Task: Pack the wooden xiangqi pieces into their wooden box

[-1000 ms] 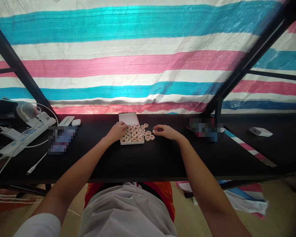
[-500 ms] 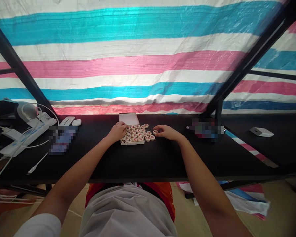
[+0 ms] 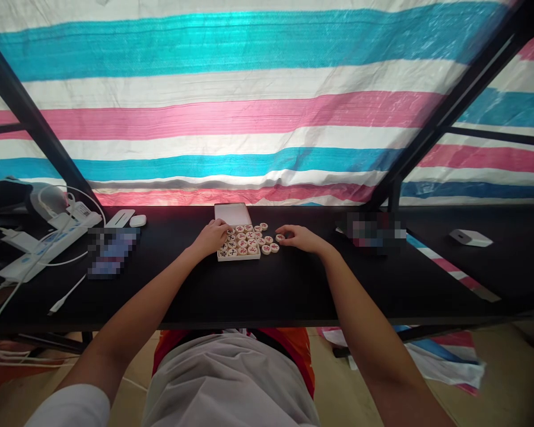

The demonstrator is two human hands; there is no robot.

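Observation:
A shallow white box (image 3: 239, 258) stands on the black table, holding rows of round Chinese chess pieces (image 3: 242, 244) with red and black characters. My left hand (image 3: 212, 236) is curled over the box's left side, its fingertips by the pieces in the far left corner; whether it also pinches a piece is hidden. To the right of the box lie several loose pieces with red characters (image 3: 267, 249). My right hand (image 3: 303, 238) has thumb and finger closed around one red-character Chinese chess piece (image 3: 280, 238), at the right end of this group.
The box's lid (image 3: 232, 214) lies open behind it. A power strip (image 3: 48, 249) with cables, a blurred phone-like object (image 3: 113, 254) and a white earbud case (image 3: 137, 220) are on the left. Rightward are a blurred dark item (image 3: 369, 232) and a white charger-like block (image 3: 470, 238).

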